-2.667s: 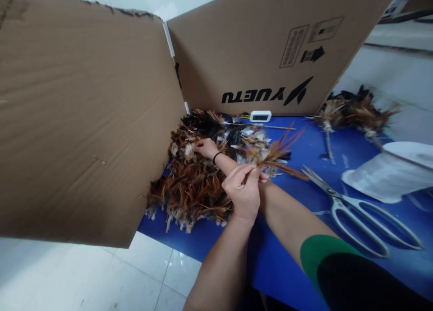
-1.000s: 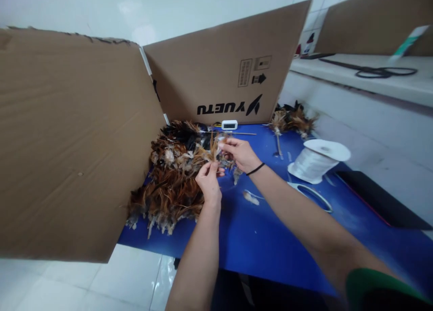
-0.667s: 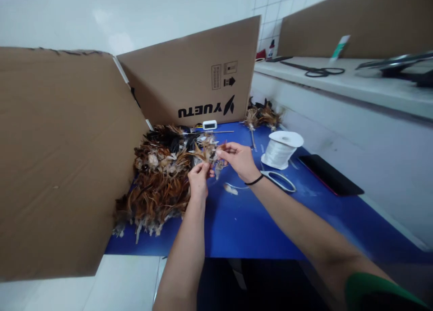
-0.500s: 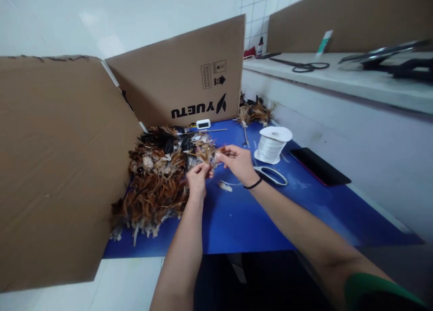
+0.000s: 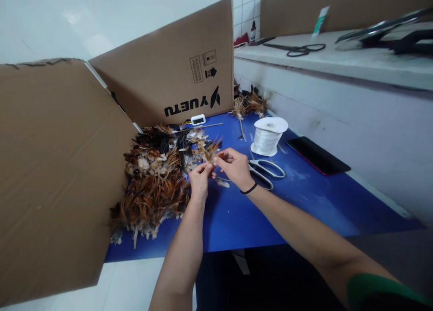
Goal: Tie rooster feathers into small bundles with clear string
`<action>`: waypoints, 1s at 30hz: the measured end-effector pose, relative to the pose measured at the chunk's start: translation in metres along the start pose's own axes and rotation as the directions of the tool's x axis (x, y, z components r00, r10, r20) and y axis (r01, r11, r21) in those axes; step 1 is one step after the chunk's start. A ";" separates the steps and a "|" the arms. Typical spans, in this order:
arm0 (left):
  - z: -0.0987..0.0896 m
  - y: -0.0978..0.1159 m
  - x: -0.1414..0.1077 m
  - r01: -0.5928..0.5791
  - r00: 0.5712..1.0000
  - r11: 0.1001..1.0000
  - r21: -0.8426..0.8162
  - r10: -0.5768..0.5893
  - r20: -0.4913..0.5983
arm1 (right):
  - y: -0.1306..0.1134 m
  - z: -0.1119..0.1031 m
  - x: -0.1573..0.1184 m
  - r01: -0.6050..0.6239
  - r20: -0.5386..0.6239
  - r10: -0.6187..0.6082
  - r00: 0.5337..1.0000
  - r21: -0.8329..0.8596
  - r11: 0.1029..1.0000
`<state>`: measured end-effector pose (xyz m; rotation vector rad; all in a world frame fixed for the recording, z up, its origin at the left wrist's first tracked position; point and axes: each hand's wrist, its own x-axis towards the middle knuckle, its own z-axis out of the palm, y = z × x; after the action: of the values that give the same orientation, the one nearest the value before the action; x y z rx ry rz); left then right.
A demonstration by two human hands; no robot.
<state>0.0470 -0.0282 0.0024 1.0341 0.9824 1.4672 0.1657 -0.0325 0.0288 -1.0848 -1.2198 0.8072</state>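
A small bunch of brown feathers (image 5: 212,151) stands up from between my hands, over the blue table (image 5: 243,225). My left hand (image 5: 200,178) pinches the bunch's base between thumb and fingers. Fingers of my right hand (image 5: 235,166), closed, meet the same bunch from the right. To the left spreads a large pile of brown, black and whitish feathers (image 5: 154,193). Scissors (image 5: 267,169) with grey handles lie beside my right hand, their blades partly hidden by it. A loose whitish feather (image 5: 222,183) rests below my fingers.
Behind the scissors stands a white spool (image 5: 269,137), with a dark phone (image 5: 316,155) to its right. Cardboard panels (image 5: 162,71) wall the left and back. More feathers (image 5: 251,101) sit at the far corner. Black scissors (image 5: 306,49) lie on the white ledge (image 5: 372,67).
My right hand has come closer to my left at the bunch, and the feathers now stand more upright. The camera view has shifted slightly.
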 end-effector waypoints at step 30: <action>0.001 -0.002 -0.005 0.056 0.986 0.986 0.154 -0.079 0.150 | 0.004 -0.041 -0.007 -0.018 0.203 0.031 0.979 -0.065 0.998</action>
<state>0.0490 -0.0330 0.0000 1.1934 1.0163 1.2517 0.2048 -0.0463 0.0227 -1.0889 -1.4146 0.9221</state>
